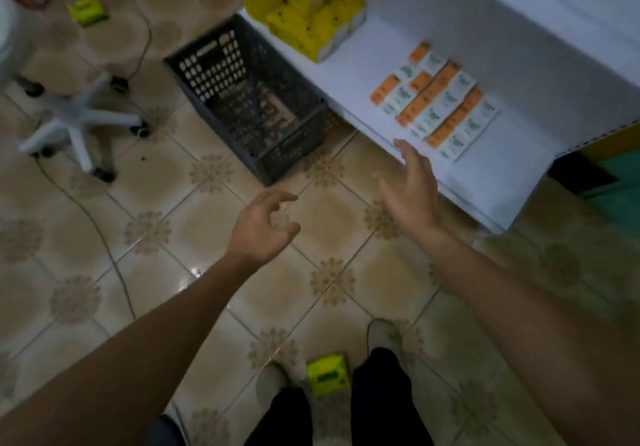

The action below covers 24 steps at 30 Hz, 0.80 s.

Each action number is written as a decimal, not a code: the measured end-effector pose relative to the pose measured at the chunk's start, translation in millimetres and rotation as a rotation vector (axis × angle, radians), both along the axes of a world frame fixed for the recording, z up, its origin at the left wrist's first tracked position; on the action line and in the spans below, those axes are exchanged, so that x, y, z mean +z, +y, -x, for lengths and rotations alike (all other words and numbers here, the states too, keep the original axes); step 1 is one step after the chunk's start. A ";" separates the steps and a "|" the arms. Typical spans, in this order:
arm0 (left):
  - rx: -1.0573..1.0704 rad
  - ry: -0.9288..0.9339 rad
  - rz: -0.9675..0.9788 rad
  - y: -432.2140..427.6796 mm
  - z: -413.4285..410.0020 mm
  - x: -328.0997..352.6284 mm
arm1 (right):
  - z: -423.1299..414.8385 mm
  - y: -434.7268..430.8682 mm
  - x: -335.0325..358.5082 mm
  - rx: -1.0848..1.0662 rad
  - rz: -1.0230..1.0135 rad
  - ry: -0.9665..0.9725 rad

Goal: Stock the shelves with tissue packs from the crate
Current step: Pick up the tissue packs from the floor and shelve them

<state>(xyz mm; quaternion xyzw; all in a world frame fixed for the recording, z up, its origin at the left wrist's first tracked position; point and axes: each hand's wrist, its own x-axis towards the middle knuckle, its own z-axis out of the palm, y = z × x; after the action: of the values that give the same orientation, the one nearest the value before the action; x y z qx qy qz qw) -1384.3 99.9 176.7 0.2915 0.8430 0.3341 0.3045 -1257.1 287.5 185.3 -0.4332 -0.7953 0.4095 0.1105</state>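
A dark plastic crate (pixel 249 99) stands on the tiled floor against the low white shelf (pixel 512 175); I see no packs inside it. Several orange-and-white tissue packs (pixel 440 102) lie flat in rows on the shelf. Yellow packs (pixel 304 2) are stacked at the shelf's far end. My left hand (pixel 263 227) hovers over the floor in front of the crate, fingers loosely curled, holding nothing. My right hand (pixel 412 189) hangs at the shelf's front edge, fingers straight, empty. One green pack (pixel 327 374) lies on the floor between my feet. Another green pack (pixel 86 10) lies far left.
A white swivel-chair base (pixel 79 119) with castors stands left of the crate. A thin cable (pixel 100 237) runs across the tiles. A green object (pixel 620 189) sits right of the shelf. An upper shelf edge crosses the top right.
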 end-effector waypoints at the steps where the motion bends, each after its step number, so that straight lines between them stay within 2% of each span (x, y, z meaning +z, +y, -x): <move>1: 0.009 -0.021 0.025 -18.5 -12.0 -19.9 | -10.0 -17.5 -19.6 0.022 0.066 -0.041; 6: 0.111 -0.161 0.188 -103.5 -83.0 -136.0 | -59.1 -80.2 -129.0 0.244 0.234 -0.264; 13: 0.195 -0.400 0.273 -166.7 -208.1 -269.9 | -152.6 -156.6 -273.5 0.316 0.381 -0.451; 21: 0.287 -0.495 0.308 -191.5 -286.7 -381.8 | -212.5 -217.0 -398.2 0.273 0.464 -0.560; 24: 0.312 -0.512 0.403 -197.4 -305.4 -418.6 | -229.8 -230.0 -437.7 0.190 0.515 -0.602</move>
<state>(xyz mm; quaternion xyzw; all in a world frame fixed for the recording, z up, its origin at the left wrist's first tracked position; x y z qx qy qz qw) -1078.9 -97.5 -242.0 0.0002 0.8227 0.2660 0.5024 -1027.4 57.5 -252.3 -0.4719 -0.7001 0.4586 -0.2774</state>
